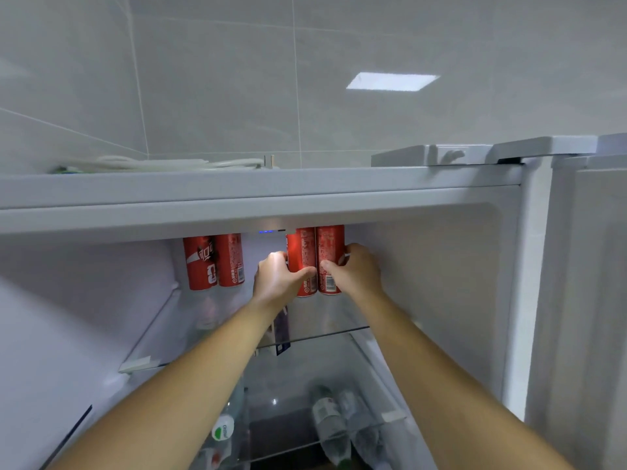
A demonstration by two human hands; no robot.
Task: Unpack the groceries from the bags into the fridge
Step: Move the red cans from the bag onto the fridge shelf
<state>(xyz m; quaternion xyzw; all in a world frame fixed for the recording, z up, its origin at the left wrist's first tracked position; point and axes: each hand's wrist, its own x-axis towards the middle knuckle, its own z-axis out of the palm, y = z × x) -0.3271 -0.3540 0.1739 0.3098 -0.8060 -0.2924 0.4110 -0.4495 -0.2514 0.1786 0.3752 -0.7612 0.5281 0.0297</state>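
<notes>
We cannot see the tops of the four red cans: the fridge's upper frame (258, 215) covers them. Our left hand (276, 283) hides part of the left held can (303, 262). Below, the bottles (330, 422) blur behind the glass shelf (315, 335), labels unreadable. The picture's bottom edge cuts off both forearms.
</notes>
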